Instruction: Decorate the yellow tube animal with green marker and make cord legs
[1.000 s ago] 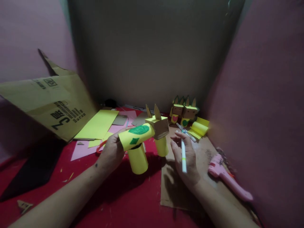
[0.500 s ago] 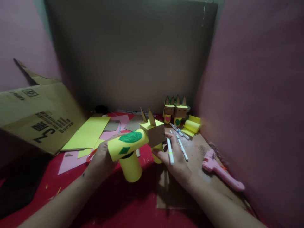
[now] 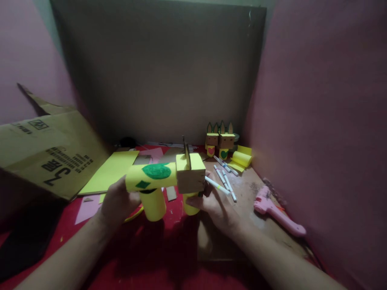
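Between my hands is a paper animal figure (image 3: 165,176): a yellow tube body with green marker patches, yellow tube legs, and a box head of yellow paper and brown cardboard with pointed ears. My left hand (image 3: 118,197) is closed around the rear end of the body. At the front, my right hand (image 3: 219,205) grips the leg beneath the head, its thumb across the tube. A white marker (image 3: 218,185) is also tucked between the right fingers, pointing out to the right. Part of each hand is hidden behind the figure.
A cardboard box (image 3: 51,153) leans at the left beside yellow paper sheets (image 3: 109,171). Two similar figures (image 3: 220,141) stand at the back, near rolled yellow paper (image 3: 242,159). Several white markers (image 3: 229,186) and a pink glue gun (image 3: 279,213) lie on cardboard at the right.
The figure has turned from slanted to nearly level and side-on, moving slightly left with both hands. The marker in my right hand has swung from steep to shallow.
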Tool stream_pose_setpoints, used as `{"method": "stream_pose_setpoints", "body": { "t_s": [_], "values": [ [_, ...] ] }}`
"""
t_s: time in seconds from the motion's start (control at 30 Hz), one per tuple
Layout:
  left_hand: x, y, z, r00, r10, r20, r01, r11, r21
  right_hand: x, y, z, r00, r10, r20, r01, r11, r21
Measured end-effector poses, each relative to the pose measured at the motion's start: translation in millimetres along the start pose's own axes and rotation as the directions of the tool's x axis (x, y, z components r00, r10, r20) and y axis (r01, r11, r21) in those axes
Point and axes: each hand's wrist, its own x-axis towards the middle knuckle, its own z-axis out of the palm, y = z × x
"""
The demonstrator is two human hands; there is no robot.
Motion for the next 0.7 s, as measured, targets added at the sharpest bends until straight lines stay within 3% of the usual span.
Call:
{"method": "stream_pose_setpoints", "body": {
  "t_s": [0.17, 0.27, 0.47, 0.6, 0.7],
  "values": [
    [17.5, 4.0, 0.7, 0.996, 0.006, -0.087, -0.013, 0.997, -0.077, 10.9, 7.7, -6.1, 0.975, -0.106, -0.195, 0.107, 0.994, -0.005],
    [5.0, 9.9, 7.7, 0.992, 0.084, -0.098, -0.089, 0.995, -0.042, 15.1, 11.6, -9.7, 0.944, -0.157, -0.291, 0.17, 0.985, 0.019],
    [-38.6, 6.3, 28.5, 0.99, 0.038, 0.133, -0.061, 0.982, 0.177, 16.7, 14.6, -14.8, 0.919, -0.211, -0.334, 0.211, 0.977, -0.038],
    [-45.2, -3.3, 42.3, 0.975, -0.044, 0.216, -0.015, 0.964, 0.267, 15.6, 21.1, -11.7, 0.889, -0.261, -0.375, 0.237, 0.965, -0.11],
    [-47.7, -4.0, 58.0, 0.939, -0.107, 0.327, -0.007, 0.944, 0.329, 12.4, 28.7, -5.2, 0.875, -0.324, -0.359, 0.283, 0.945, -0.163]
  ]
}}
